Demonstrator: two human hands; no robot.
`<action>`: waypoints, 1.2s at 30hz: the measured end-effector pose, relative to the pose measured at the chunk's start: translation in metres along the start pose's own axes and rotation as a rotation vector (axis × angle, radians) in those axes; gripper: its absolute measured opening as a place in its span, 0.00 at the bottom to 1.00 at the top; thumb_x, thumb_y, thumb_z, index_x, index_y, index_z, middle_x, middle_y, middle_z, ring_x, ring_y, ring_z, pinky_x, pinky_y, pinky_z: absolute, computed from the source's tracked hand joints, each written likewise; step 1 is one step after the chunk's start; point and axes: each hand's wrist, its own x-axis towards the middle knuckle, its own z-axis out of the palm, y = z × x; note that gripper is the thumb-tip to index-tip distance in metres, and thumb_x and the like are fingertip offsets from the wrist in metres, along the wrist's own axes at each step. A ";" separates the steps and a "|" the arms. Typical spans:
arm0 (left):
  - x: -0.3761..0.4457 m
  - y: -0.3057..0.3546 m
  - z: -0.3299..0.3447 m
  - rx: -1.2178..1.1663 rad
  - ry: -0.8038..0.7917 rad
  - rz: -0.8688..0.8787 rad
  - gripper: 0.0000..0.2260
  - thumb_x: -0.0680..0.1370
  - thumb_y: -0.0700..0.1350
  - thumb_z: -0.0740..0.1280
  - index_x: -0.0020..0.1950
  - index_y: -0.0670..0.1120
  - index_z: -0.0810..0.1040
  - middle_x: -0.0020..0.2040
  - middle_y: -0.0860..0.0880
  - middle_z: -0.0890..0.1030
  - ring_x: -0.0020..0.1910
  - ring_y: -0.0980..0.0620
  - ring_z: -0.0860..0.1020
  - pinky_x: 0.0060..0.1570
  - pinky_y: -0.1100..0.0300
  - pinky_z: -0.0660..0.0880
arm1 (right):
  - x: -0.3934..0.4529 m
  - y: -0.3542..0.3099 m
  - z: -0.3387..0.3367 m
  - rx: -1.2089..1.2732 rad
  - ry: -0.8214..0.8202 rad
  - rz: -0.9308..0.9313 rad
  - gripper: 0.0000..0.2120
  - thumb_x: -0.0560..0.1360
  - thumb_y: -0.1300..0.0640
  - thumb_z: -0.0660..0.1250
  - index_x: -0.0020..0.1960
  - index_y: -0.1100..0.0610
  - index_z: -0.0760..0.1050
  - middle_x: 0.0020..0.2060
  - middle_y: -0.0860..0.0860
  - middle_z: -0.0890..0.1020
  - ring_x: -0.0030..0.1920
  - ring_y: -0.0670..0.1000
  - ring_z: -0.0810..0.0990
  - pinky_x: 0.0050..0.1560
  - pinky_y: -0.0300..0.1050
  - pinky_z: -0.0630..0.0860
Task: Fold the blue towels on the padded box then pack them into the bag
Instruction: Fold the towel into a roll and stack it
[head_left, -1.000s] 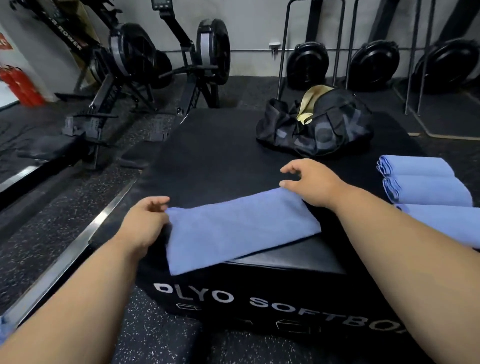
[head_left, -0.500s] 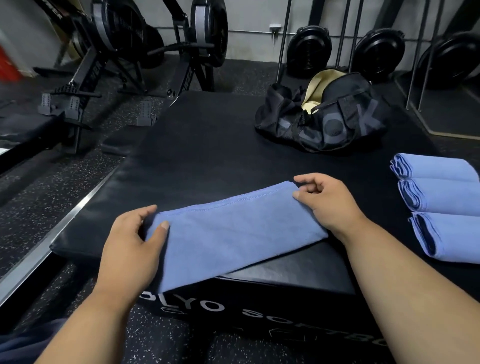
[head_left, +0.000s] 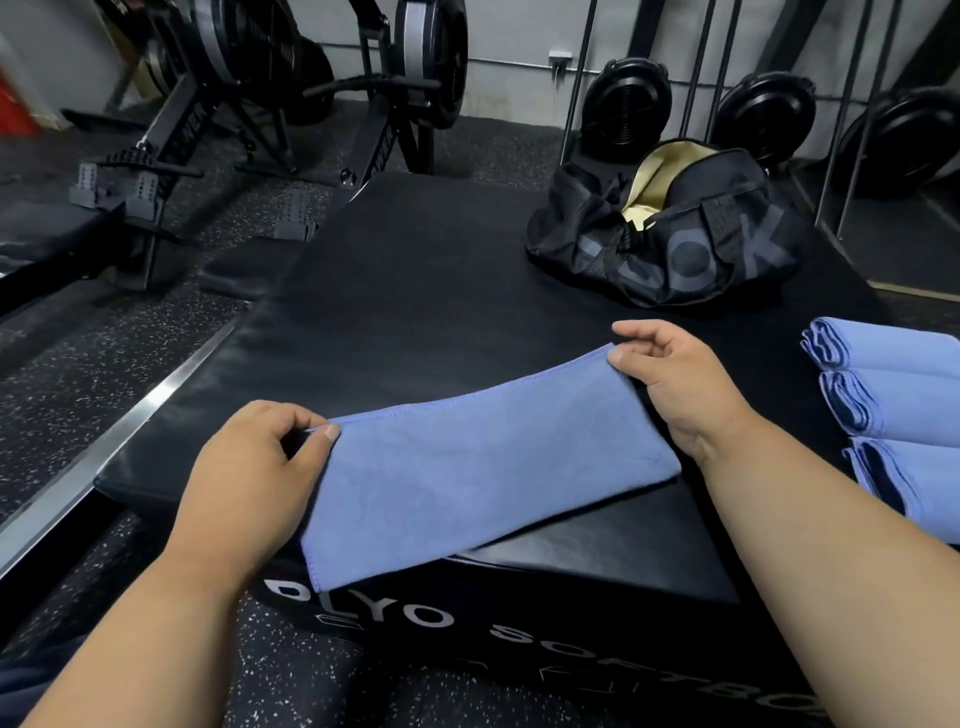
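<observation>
A blue towel (head_left: 483, 467) lies on the padded box (head_left: 415, 291), near the front edge, w/ one corner hanging a bit over the side. It's a long strip now, so it looks folded once or twice already.

The left hand (head_left: 249, 478) pinches the far left corner of the towel, thumb and fingers (head_left: 330, 432) clamped on the edge. The right hand (head_left: 680, 379) pinches the far right corner, fingers clamped on the cloth too. Both far corners look a bit lifted off the box.

My guess: the person is about to fold this towel again, maybe end to end, to make it small like the others.

Done so far: 3 folded towels (head_left: 893, 395) sit in a row on the right side of the box, near the right arm. They are neat and thick.

Left to do: finish this 4th towel, then put all of them into the bag (head_left: 675, 249). The bag sits at the back right of the box, well apart from the hands. Its top is open and the light lining shows. No towel shows in the open top, so I think packing hasn't begun.
</observation>
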 end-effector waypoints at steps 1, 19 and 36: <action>0.001 0.000 0.000 -0.006 0.011 -0.012 0.06 0.80 0.53 0.72 0.43 0.57 0.81 0.47 0.61 0.80 0.48 0.64 0.77 0.45 0.62 0.70 | 0.003 0.001 0.001 0.002 0.004 -0.005 0.13 0.78 0.66 0.73 0.59 0.53 0.82 0.42 0.48 0.84 0.43 0.44 0.83 0.50 0.38 0.79; 0.015 -0.013 -0.006 -0.030 -0.069 -0.019 0.04 0.80 0.53 0.71 0.47 0.61 0.82 0.49 0.62 0.81 0.50 0.60 0.79 0.50 0.57 0.74 | 0.014 0.010 0.019 -0.238 0.057 -0.232 0.11 0.79 0.63 0.72 0.57 0.49 0.82 0.45 0.46 0.82 0.42 0.38 0.79 0.46 0.30 0.75; 0.012 -0.004 -0.004 -0.092 0.027 -0.136 0.07 0.76 0.47 0.75 0.44 0.60 0.83 0.42 0.67 0.83 0.44 0.65 0.80 0.41 0.64 0.74 | 0.038 0.020 0.029 -0.572 -0.012 -0.243 0.09 0.79 0.55 0.71 0.57 0.44 0.81 0.46 0.46 0.81 0.39 0.42 0.76 0.48 0.38 0.75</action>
